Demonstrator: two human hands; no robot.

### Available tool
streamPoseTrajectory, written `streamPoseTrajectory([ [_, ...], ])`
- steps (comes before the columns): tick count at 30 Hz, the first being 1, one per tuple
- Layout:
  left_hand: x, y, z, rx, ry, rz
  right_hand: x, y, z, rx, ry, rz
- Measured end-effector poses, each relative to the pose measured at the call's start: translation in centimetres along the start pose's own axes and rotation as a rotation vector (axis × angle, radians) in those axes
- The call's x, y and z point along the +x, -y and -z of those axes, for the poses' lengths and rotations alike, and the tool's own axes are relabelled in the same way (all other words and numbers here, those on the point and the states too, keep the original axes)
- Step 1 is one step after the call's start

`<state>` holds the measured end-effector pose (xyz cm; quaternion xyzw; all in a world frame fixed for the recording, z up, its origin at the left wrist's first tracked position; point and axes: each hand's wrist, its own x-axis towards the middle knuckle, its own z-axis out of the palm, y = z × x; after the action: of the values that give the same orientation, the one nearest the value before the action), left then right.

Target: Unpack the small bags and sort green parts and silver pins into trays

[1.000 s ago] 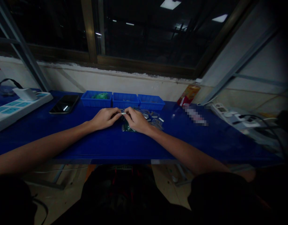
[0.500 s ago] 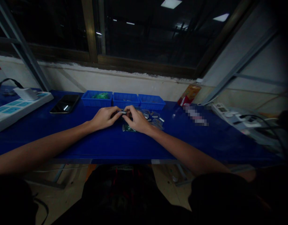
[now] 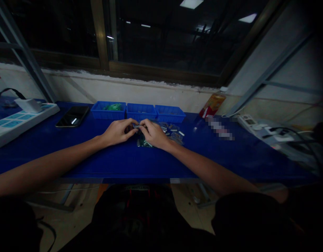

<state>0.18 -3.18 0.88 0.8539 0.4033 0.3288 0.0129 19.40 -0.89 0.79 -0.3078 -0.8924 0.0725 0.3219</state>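
Small metallic part (image 3: 136, 126) shows a duller side between the fingertips

Fingers and thumbs of the left hand (image 3: 116, 132) and right hand (image 3: 155, 134) are nearly closed, seemingly pinching the part from both sides, just above the worktop (image 3: 111, 161) toward its far edge. Half a second ago it caught the light; now it looks grey, so it has probably been tilted, suggesting handling continues. Loose pieces (image 3: 181, 133) lie beside the right hand; beyond, blue bins (image 3: 141, 113) line the far edge.
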Motion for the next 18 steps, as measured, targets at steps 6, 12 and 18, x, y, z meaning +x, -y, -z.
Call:
streamPoseTrajectory([
  [6,-0.07,0.08,0.00,0.028,0.012,0.010,-0.09,0.19,0.11,0.043,0.009,-0.016],
  [12,-0.04,0.06,0.10,0.049,0.030,0.018,-0.12,0.14,0.04,0.039,0.019,0.005],
  [18,0.01,0.00,0.13,0.047,0.037,0.012,-0.11,0.11,0.07,0.000,0.009,0.006],
])
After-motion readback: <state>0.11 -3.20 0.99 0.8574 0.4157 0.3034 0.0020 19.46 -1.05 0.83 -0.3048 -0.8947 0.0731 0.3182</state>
